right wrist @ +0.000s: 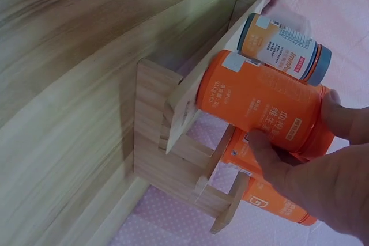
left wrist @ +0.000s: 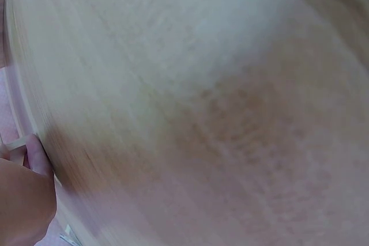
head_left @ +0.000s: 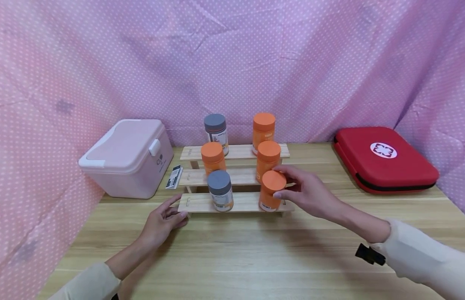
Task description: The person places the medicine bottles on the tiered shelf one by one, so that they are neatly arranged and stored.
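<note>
A three-tier wooden display rack (head_left: pixel 241 202) stands on the table with two lidded bottles on each tier. My right hand (head_left: pixel 311 189) grips the front-right orange bottle (head_left: pixel 269 200) near its cap, thumb and fingers on opposite sides. In the right wrist view, this orange bottle (right wrist: pixel 259 99) has its base at the front shelf. Beside it is a grey-capped bottle (head_left: pixel 221 193). At the rack's left end, my left hand (head_left: pixel 162 223) holds the end of the lowest shelf between thumb and fingers. The left wrist view shows this hand (left wrist: pixel 26 194) only partly, at its edge.
Behind are more orange bottles (head_left: pixel 264 127) and another grey-capped bottle (head_left: pixel 216 125) on the upper tiers. A pale pink lidded box (head_left: pixel 131 162) stands at left, a small printed card (head_left: pixel 174 177) beside it. To the right lies a red zipped case (head_left: pixel 386 160). Pink dotted cloth (head_left: pixel 232 62) hangs behind.
</note>
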Demonstrator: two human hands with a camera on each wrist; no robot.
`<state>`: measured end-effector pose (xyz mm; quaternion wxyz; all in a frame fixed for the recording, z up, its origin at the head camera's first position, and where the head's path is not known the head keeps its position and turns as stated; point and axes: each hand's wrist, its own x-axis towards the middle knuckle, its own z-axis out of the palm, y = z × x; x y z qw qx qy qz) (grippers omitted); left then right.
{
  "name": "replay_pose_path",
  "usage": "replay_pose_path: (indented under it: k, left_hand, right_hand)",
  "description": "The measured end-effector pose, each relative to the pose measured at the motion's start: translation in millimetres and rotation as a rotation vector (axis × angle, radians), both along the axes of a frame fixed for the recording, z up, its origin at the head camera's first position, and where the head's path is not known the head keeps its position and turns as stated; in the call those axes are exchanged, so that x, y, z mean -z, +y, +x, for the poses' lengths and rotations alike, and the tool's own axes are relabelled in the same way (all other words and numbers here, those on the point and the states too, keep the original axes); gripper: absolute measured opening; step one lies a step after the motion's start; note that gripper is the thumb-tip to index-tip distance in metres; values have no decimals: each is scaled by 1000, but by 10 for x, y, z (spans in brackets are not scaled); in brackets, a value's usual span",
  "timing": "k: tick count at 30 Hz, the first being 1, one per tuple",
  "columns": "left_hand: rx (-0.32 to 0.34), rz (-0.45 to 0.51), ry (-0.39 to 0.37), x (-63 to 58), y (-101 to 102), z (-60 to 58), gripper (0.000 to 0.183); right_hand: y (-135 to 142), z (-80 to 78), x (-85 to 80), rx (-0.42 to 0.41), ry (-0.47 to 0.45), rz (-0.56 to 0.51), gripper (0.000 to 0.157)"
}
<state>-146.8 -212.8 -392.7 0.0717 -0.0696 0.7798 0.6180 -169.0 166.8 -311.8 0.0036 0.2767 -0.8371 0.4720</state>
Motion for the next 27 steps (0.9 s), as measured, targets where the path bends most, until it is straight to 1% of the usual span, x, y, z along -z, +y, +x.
replay_pose_path:
  k: [6, 14, 18, 21, 22, 24, 26, 27]
  left_hand:
    - [7, -7, 4, 1, -3, 0, 63]
    - [13, 8, 9, 7, -7, -10, 63]
    - [15, 6, 6, 8, -4, -9, 63]
    - [15, 5, 4, -7, 13, 1, 63]
    - [16, -21, 11, -24, 20, 4, 62]
    - [22, -130, 42, -91, 28, 22, 60]
    - [37, -269, 130, -189, 27, 73, 59]
    - [42, -361, 184, -247, 24, 105, 60]
  right_hand:
    - [-37, 6, 4, 40, 5, 27, 55]
    - [-75, 8, 25, 82, 33, 60, 56]
    - [-44, 22, -6, 97, 0, 71, 62]
    - [59, 58, -68, 131, -22, 90, 62]
    - [115, 70, -87, 141, -18, 93, 61]
    - [258, 102, -123, 181, 20, 131, 59]
    - [431, 138, -132, 232, 112, 196, 60]
    - [527, 155, -118, 258, 174, 227, 61]
